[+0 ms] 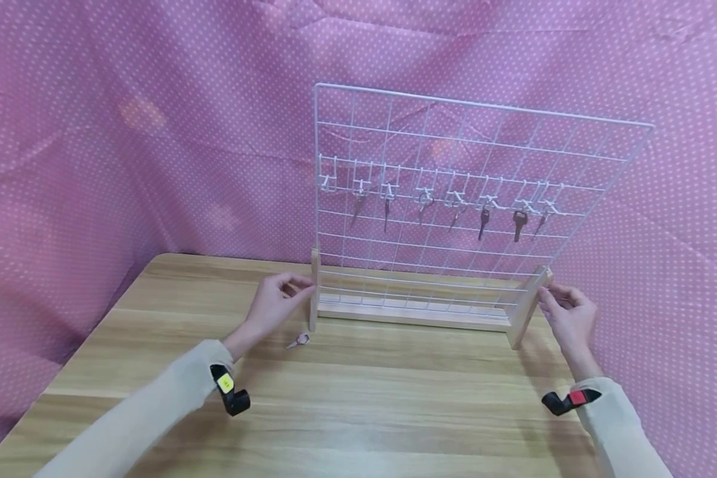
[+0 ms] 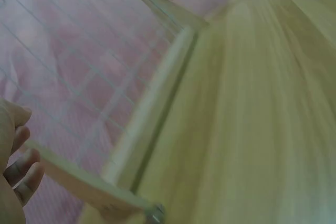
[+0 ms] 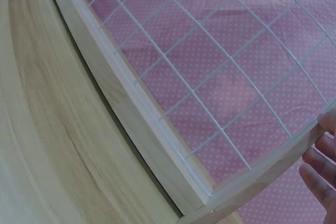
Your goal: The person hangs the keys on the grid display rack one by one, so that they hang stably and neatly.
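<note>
A white wire grid rack [image 1: 454, 252] stands upright in a wooden base, with small hooks along one row. Several metal keys [image 1: 520, 224] hang from these hooks; the leftmost hook [image 1: 327, 182] bears none. My left hand [image 1: 275, 302] holds the left wooden upright [image 1: 315, 292] between thumb and fingers. On the other side, my right hand [image 1: 571, 317] pinches the top of the right upright [image 1: 528, 309], its thumb and fingertips at the edge in the right wrist view. A loose key [image 1: 299, 340] lies on the tabletop just beside the left upright's foot.
The wood-grain table [image 1: 358, 405] stretches in front of the rack. Behind and at both sides hangs a pink dotted cloth [image 1: 227, 133], close behind the table's back edge. Black wrist cameras sit on both sleeves.
</note>
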`<action>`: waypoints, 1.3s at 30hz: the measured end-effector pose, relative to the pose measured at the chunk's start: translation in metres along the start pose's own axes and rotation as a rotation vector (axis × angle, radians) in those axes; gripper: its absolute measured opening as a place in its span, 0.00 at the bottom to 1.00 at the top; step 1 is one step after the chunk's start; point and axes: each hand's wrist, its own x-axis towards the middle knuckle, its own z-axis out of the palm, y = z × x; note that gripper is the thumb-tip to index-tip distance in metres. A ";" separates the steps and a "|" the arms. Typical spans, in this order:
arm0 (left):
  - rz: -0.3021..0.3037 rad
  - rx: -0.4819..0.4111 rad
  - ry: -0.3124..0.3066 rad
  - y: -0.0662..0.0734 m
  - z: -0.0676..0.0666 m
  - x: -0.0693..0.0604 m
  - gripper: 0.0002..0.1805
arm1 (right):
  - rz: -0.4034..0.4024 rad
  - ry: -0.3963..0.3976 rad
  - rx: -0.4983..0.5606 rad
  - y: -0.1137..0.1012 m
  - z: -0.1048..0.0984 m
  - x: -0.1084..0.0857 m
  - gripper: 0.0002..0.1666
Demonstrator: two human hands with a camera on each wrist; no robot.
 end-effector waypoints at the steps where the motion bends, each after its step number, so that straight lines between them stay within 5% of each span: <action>1: -0.003 0.011 -0.010 -0.006 0.001 -0.003 0.09 | -0.001 0.002 0.002 -0.001 0.000 0.000 0.07; 10: -0.048 0.139 -0.248 -0.057 0.003 -0.020 0.06 | 0.022 -0.007 -0.011 -0.004 -0.001 0.001 0.09; 16: 0.021 0.239 -0.361 -0.076 0.000 -0.024 0.09 | 0.030 -0.010 -0.012 -0.004 -0.001 0.001 0.10; 32: 0.120 0.257 -0.426 -0.089 0.007 -0.023 0.07 | 0.028 -0.010 -0.045 -0.003 -0.002 0.000 0.11; 39: 0.104 0.288 -0.428 -0.089 0.008 -0.022 0.07 | 0.001 -0.013 -0.037 -0.001 0.000 0.000 0.09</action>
